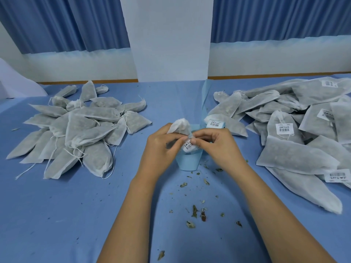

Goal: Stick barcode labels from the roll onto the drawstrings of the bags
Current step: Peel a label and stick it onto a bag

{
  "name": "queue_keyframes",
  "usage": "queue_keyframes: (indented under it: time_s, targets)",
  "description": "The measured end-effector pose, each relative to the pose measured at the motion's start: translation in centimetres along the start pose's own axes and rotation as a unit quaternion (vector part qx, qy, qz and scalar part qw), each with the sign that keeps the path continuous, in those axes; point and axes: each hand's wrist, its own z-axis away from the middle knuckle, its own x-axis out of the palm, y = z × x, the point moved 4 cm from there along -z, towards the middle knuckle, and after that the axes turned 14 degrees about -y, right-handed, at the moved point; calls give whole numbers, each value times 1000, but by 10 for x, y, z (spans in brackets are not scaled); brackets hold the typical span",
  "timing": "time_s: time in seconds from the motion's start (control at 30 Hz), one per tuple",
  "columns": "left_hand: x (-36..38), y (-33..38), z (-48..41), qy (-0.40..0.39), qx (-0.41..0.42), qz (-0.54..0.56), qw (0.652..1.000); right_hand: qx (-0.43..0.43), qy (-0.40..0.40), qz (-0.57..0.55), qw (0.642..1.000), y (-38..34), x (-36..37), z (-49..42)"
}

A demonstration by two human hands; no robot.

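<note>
Left hand (161,149) has its fingers curled round the gathered neck of one herb bag (179,126), held up over the middle of the blue tablecloth (76,215). The right hand (215,146) is pinching a barcode label (189,146) against it. Can't actually see the drawstring, it's buried under the fingers.

The bag is thin white non-woven stuff, soft and floppy. It looks light, and the loose dried filling will probably sag wherever you don't support it, so I'd hold it by the neck, not the belly. The label is small smooth paper, sticky I'd guess and quick to curl, so edges only.

The pale blue liner strip (188,163) under the hands looks slick. There's an unlabelled pile (76,128) on the left, a labelled pile (294,133) on the right, and herb crumbs (195,213) nearer me.
</note>
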Motion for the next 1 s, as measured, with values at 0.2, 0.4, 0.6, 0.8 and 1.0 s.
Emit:
queue_keyframes:
  time_s: [0.2,0.4,0.6,0.8,1.0]
  targets:
    - [-29,-12,7,235,-172,121,949,23,92,-16,995,7,-20,-2]
    - [-34,-30,15,286,-271,335,856,53,247,-24,967,23,-44,1]
    - [-16,-25,9,155,-293,293,897,99,303,78,944,25,-49,4]
    - [-7,-9,3,33,-244,279,928,-66,104,31,992,-6,-18,4]
    - [-5,0,2,-27,-215,262,940,-37,12,0,999,-7,-7,2]
